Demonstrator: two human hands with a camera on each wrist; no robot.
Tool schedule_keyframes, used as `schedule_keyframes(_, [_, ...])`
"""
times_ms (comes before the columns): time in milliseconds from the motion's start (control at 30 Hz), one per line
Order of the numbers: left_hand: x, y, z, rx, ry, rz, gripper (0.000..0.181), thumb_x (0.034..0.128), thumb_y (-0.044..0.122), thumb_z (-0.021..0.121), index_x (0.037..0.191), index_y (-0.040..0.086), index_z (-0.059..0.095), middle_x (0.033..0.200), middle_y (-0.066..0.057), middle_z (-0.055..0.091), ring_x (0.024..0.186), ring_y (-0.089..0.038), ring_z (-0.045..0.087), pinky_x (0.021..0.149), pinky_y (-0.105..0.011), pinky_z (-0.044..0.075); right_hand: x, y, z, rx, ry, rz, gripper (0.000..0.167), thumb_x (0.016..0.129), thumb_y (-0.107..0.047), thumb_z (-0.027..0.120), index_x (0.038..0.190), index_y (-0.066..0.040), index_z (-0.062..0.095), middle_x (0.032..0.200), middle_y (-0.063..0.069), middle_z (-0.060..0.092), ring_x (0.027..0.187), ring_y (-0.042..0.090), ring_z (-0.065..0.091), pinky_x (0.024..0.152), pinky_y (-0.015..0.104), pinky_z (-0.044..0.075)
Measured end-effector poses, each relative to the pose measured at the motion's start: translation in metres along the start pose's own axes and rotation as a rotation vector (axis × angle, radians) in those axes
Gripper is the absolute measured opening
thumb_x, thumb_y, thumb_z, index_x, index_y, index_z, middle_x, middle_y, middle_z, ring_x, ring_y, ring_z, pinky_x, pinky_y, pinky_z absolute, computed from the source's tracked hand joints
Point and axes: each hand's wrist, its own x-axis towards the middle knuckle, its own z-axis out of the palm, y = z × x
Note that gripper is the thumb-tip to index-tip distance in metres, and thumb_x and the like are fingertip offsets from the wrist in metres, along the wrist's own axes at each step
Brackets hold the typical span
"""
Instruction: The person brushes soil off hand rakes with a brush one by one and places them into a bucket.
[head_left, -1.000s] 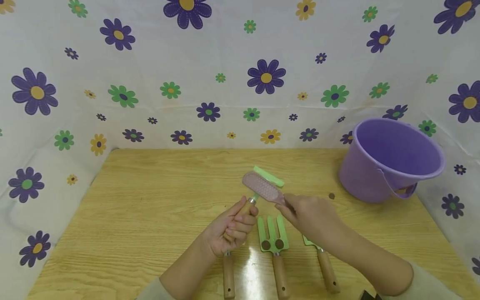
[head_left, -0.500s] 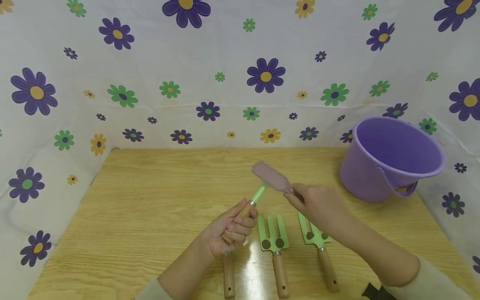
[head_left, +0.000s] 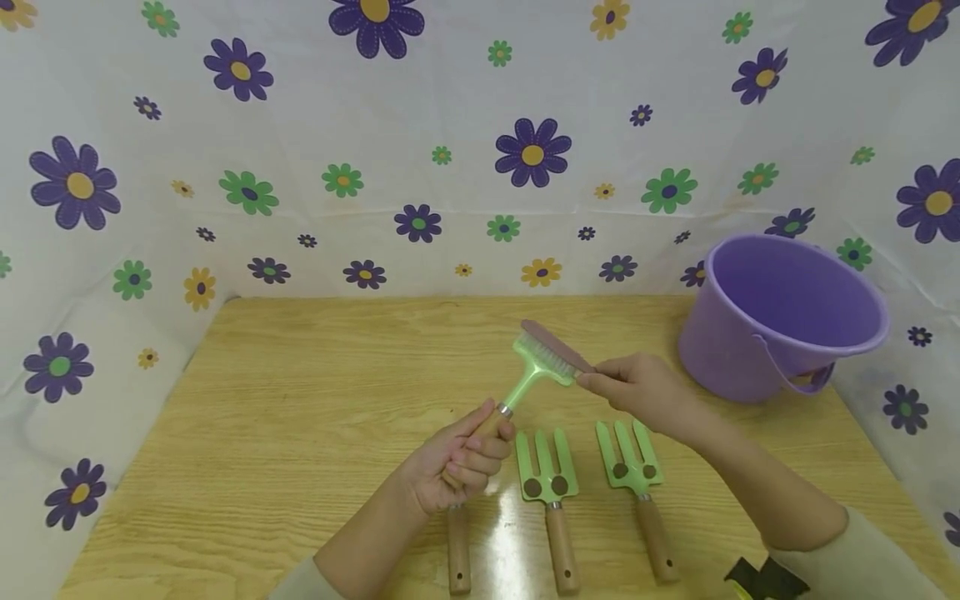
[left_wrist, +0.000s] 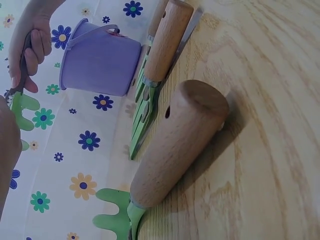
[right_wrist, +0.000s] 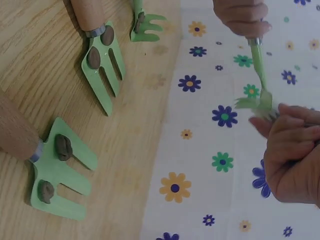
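My left hand (head_left: 461,467) grips the wooden handle of a green hand rake (head_left: 523,389), raised above the table and tilted up to the right. My right hand (head_left: 637,387) holds a mauve-backed brush (head_left: 555,343) by its handle. Its white bristles touch the rake's head. In the right wrist view the held rake's tines (right_wrist: 246,103) look blurred. Beneath my left hand lies another wooden-handled tool (head_left: 458,554); the left wrist view reveals its green tines (left_wrist: 114,197). Two green hand forks (head_left: 555,497) (head_left: 637,481) lie beside it, bearing brown lumps (head_left: 532,488).
A purple bucket (head_left: 720,350) stands at the table's right rear, its handle hanging down. Flowered white cloth (head_left: 450,100) walls in the back and sides of the wooden table (head_left: 300,400). A black object (head_left: 765,579) shows by the right sleeve.
The brush has turned from showing its bumpy back to edge-on, and my right hand has shifted up, uncovering the right fork. A brown speck left of the bucket has disappeared.
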Motion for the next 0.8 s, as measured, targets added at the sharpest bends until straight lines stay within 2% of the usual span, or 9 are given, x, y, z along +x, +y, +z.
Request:
schedule_keyframes(133, [-0.001, 0.0, 0.0, -0.006, -0.013, -0.015, 0.049, 0.1035, 0.042, 0.022, 0.092, 0.009, 0.057, 0.062, 0.009, 0.049, 0.045, 0.003, 0.043, 0.036, -0.004, 0.029, 0.003, 0.01, -0.005, 0.254, -0.117, 0.067, 0.04, 0.095, -0.033, 0.056, 0.103, 0.005, 0.067, 0.046, -0.006, 0.03, 0.036, 0.004, 0.02, 0.036, 0.017, 0.018])
schedule_keyframes(267, [-0.001, 0.001, -0.001, -0.019, -0.031, -0.027, 0.049, 0.1033, 0.042, 0.022, 0.093, 0.009, 0.057, 0.062, 0.009, 0.047, 0.045, 0.003, 0.042, 0.036, -0.004, 0.03, 0.005, 0.015, -0.007, 0.401, -0.184, 0.099, 0.041, 0.096, -0.03, 0.055, 0.103, 0.01, 0.063, 0.047, -0.006, 0.031, 0.034, 0.003, 0.02, 0.034, 0.017, 0.017])
schedule_keyframes(433, [-0.002, 0.0, -0.002, -0.025, -0.034, -0.027, 0.049, 0.1033, 0.042, 0.023, 0.092, 0.009, 0.058, 0.061, 0.009, 0.047, 0.044, 0.003, 0.042, 0.036, -0.004, 0.03, 0.006, 0.017, -0.006, 0.461, -0.208, 0.128, 0.039, 0.096, -0.029, 0.055, 0.099, 0.009, 0.063, 0.049, -0.006, 0.035, 0.034, 0.003, 0.022, 0.034, 0.017, 0.018])
schedule_keyframes(800, [-0.004, 0.003, 0.0, -0.005, -0.046, -0.019, 0.05, 0.1036, 0.042, 0.023, 0.092, 0.008, 0.058, 0.062, 0.009, 0.048, 0.044, 0.004, 0.039, 0.036, -0.004, 0.029, 0.009, 0.023, -0.005, 0.513, -0.258, 0.117, 0.038, 0.098, -0.026, 0.051, 0.098, 0.01, 0.061, 0.049, -0.007, 0.034, 0.035, 0.001, 0.023, 0.034, 0.017, 0.018])
